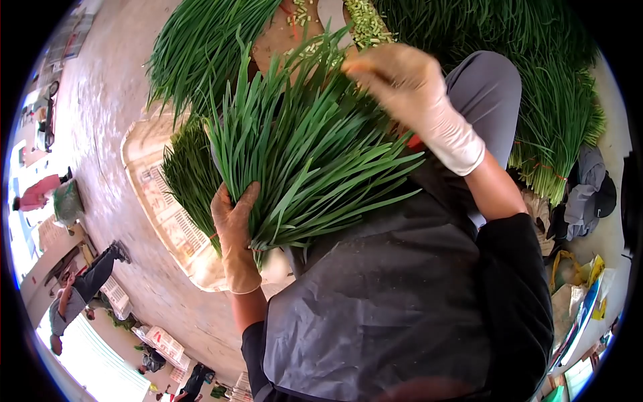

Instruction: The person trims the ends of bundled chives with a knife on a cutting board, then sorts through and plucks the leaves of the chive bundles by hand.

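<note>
My left hand (236,218), in a thin, soiled glove, is closed around the lower part of a loose bunch of garlic chives (308,154). The long flat green leaves fan out away from me and to the right above my lap. Up near the far leaf tips, my right hand (402,80) is raised in a pale glove. Its fingers are curled together and slightly blurred, so anything between them cannot be made out. Behind my left hand lies another bunch of chives (191,177) on a printed woven sack (161,194).
A large chive bundle (201,50) lies ahead, beside scattered cut stem ends (365,23). More chives (546,127), some banded red, are heaped at right near grey cloth (584,194). A dark apron (375,301) covers my lap. Another person (80,285) is across the floor at left.
</note>
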`<move>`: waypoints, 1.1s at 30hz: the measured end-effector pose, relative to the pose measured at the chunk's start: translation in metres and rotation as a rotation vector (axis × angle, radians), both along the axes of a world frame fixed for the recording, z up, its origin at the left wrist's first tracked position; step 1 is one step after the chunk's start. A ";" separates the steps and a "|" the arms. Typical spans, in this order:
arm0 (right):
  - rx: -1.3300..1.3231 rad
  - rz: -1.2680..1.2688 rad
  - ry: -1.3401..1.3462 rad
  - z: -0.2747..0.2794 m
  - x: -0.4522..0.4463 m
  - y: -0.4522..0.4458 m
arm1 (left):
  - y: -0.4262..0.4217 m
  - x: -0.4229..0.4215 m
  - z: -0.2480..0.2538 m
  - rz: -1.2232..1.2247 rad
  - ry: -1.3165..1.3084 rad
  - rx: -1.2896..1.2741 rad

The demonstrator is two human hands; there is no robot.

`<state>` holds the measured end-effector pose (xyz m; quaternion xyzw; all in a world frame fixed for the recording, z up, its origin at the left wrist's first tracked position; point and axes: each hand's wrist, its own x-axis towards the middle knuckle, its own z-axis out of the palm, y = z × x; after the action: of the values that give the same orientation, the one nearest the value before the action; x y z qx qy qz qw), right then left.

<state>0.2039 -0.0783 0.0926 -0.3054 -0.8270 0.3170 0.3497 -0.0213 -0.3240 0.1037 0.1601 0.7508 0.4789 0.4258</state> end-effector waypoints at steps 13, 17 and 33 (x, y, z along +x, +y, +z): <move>-0.573 0.049 -0.272 -0.014 0.047 0.027 | -0.075 -0.042 -0.007 -0.152 -0.296 -0.115; -1.218 0.409 -0.107 -0.015 0.023 -0.006 | -0.076 -0.073 0.011 -0.150 -0.351 -0.052; -1.381 0.259 0.281 -0.010 -0.072 -0.070 | 0.005 -0.014 -0.001 0.034 -0.127 -0.108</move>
<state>0.1321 -0.1483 0.0827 -0.3126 -0.4142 0.8434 0.1394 -0.0353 -0.3191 0.1031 0.0934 0.7497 0.4538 0.4726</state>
